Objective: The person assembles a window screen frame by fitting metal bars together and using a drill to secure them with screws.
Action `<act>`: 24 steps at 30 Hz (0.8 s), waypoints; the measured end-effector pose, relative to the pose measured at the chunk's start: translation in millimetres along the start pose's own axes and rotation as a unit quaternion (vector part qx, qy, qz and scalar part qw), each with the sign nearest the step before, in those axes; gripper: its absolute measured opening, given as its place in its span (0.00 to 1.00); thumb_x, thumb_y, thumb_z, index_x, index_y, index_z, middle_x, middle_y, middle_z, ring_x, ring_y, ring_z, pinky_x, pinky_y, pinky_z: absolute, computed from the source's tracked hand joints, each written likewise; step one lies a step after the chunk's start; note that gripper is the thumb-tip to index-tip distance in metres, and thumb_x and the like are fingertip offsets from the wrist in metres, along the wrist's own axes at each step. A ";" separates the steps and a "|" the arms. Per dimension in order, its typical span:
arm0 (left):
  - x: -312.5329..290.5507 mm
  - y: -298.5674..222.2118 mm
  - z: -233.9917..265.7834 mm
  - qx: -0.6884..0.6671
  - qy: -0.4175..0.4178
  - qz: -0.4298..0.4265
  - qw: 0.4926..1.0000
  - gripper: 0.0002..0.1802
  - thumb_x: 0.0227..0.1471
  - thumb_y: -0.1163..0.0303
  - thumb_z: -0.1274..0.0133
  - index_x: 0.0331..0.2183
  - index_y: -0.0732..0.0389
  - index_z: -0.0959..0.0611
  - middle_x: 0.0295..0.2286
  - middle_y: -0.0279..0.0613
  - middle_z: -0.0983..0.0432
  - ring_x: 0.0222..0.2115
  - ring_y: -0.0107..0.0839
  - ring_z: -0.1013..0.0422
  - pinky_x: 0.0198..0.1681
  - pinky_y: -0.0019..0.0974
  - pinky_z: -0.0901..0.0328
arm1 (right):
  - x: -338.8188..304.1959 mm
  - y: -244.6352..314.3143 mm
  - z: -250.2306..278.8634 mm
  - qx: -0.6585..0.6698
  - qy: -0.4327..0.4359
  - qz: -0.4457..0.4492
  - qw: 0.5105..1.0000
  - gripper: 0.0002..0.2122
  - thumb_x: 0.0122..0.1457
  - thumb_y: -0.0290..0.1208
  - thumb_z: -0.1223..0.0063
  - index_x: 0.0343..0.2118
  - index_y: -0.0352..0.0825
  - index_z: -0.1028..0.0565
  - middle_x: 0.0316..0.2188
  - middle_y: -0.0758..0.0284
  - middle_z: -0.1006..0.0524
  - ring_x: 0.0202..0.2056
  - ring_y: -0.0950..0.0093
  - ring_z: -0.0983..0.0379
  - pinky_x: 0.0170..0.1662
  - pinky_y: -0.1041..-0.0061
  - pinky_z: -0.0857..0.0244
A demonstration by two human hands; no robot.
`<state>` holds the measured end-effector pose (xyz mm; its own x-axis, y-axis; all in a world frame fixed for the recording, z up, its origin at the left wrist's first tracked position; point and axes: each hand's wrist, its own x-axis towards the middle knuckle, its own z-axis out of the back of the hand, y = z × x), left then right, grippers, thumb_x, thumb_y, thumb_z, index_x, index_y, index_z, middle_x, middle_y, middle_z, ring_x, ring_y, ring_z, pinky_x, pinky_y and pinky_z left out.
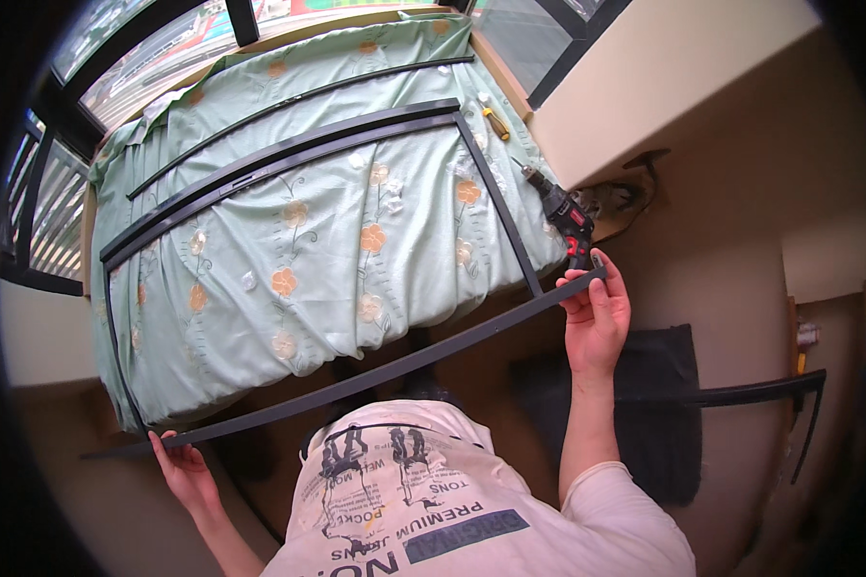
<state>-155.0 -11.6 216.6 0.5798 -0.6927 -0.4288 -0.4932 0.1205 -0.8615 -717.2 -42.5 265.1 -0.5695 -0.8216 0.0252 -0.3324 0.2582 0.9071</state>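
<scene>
Across my front I hold a long dark metal bar (394, 367), slanting up from lower left to right. My right hand (597, 322) pinches its right end between thumb and fingers. My left hand (185, 471) grips the bar close to its left end, the thumb at its edge. Behind the bar, a dark metal frame (496, 202) lies on a pale green flowered cloth (327, 260). Its two side pieces reach down to the bar near each hand; whether they are joined to it I cannot tell. A black and red power drill (570, 216) rests just beyond my right hand.
A thin dark strip (293, 97) lies farther back on the cloth. A yellow-handled screwdriver (496, 123) is at its right edge. On the floor at right is a dark mat (659, 413), with another dark bar (741, 394) over it. Windows stand behind.
</scene>
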 end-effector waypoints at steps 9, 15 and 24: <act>-37.5 0.1 -30.5 -0.026 -0.002 -0.007 1.000 0.16 0.60 0.54 0.51 0.30 0.56 0.22 0.26 0.31 0.25 0.26 0.18 0.30 0.27 0.22 0.33 | 53.6 -4.2 7.9 0.041 0.009 0.034 0.999 0.16 0.62 0.24 0.52 0.52 0.27 0.32 0.34 0.57 0.22 0.35 0.69 0.22 0.40 0.73 0.25; -57.0 4.9 -61.1 -0.060 -0.008 0.005 0.998 0.16 0.60 0.57 0.52 0.33 0.60 0.20 0.27 0.33 0.24 0.30 0.24 0.27 0.32 0.28 0.30 | 97.8 -9.6 108.8 0.106 0.041 -0.027 0.993 0.18 0.66 0.29 0.59 0.57 0.27 0.35 0.44 0.57 0.25 0.46 0.70 0.27 0.52 0.74 0.31; -85.7 10.8 -60.9 0.044 0.162 -0.045 0.985 0.14 0.53 0.68 0.46 0.39 0.67 0.22 0.31 0.44 0.22 0.31 0.29 0.25 0.37 0.31 0.29 | 172.1 -20.7 254.9 0.043 -0.068 -0.099 0.992 0.18 0.66 0.29 0.58 0.56 0.26 0.34 0.50 0.59 0.27 0.51 0.73 0.29 0.57 0.76 0.36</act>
<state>-249.5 5.7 260.6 0.3736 -0.8927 -0.2520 -0.3824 0.0993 -0.9186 -999.9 -59.7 143.6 -0.5812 -0.7858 -0.2115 -0.5070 0.1463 0.8495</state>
